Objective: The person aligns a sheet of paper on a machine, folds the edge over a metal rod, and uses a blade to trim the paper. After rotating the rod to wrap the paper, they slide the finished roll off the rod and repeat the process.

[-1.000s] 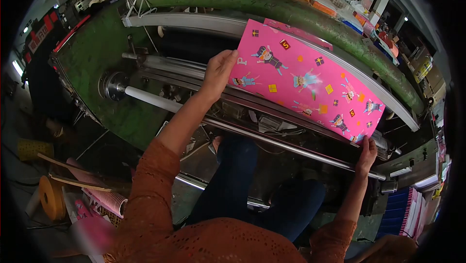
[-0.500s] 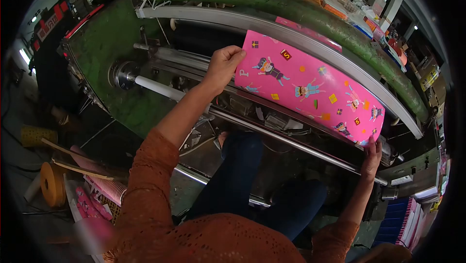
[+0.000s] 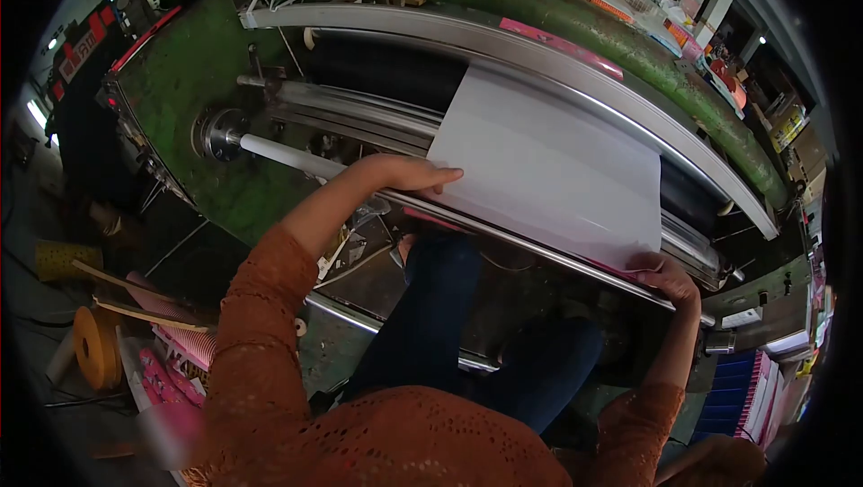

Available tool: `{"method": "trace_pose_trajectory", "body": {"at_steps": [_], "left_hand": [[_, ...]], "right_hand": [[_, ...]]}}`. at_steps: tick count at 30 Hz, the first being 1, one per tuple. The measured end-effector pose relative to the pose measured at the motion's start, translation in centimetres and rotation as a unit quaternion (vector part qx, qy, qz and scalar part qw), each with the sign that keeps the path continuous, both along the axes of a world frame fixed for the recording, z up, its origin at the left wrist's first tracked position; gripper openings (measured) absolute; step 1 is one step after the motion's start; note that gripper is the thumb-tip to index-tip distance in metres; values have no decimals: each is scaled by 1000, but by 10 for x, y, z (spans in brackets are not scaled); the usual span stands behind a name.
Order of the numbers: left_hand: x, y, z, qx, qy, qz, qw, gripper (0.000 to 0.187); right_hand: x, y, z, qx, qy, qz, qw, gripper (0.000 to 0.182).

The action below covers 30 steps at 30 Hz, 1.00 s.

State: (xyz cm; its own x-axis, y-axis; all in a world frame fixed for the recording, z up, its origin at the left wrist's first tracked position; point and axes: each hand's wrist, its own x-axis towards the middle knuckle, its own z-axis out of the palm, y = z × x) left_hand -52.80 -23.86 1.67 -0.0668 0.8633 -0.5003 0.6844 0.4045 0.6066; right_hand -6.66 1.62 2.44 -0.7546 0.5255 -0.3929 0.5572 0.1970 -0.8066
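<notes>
A wide sheet with a plain white face (image 3: pixel 553 159) stretches from under the long metal bar (image 3: pixel 431 29) down over the front metal rod (image 3: pixel 539 252). At the sheet's lower left corner is my left hand (image 3: pixel 409 174), its fingers closed on the edge with the thumb on top. My right hand (image 3: pixel 663 277) pinches the lower right corner, where a thin pink edge shows. The sheet's underside is mostly hidden. Black and steel rollers (image 3: pixel 387 65) lie behind and beside the sheet. To the left, a white shaft (image 3: pixel 292 156) runs from a round metal hub (image 3: pixel 220 134).
A green machine frame (image 3: pixel 180 74) curves round the left and back. An orange tape roll (image 3: pixel 96 348) and pink material (image 3: pixel 171 379) sit at the lower left. Blue and pink stacked items (image 3: pixel 733 397) stand at the lower right. A pink strip (image 3: pixel 562 47) lies on the metal bar.
The pink patterned face has gone from view and the white face shows instead. Both hands have moved, the left one down toward the front rod, the right one slightly left, with the sheet's lower edge.
</notes>
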Motion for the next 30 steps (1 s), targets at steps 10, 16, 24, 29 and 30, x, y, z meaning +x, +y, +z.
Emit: {"method": "trace_pose_trajectory", "body": {"at_steps": [10, 16, 24, 29, 30], "left_hand": [[70, -70, -2, 385, 207, 193, 879, 22], [48, -51, -124, 426, 194, 224, 855, 48], [24, -72, -146, 194, -224, 279, 913, 28], [50, -122, -98, 216, -298, 355, 859, 24], [56, -121, -83, 246, -338, 385, 823, 24]], "right_hand": [[33, -67, 13, 8, 235, -147, 961, 36], [42, -48, -121, 175, -19, -181, 968, 29], [49, -35, -136, 43, 82, -292, 952, 40], [72, -87, -50, -43, 47, -295, 953, 26], [65, -95, -39, 11, 65, -312, 948, 27]]}}
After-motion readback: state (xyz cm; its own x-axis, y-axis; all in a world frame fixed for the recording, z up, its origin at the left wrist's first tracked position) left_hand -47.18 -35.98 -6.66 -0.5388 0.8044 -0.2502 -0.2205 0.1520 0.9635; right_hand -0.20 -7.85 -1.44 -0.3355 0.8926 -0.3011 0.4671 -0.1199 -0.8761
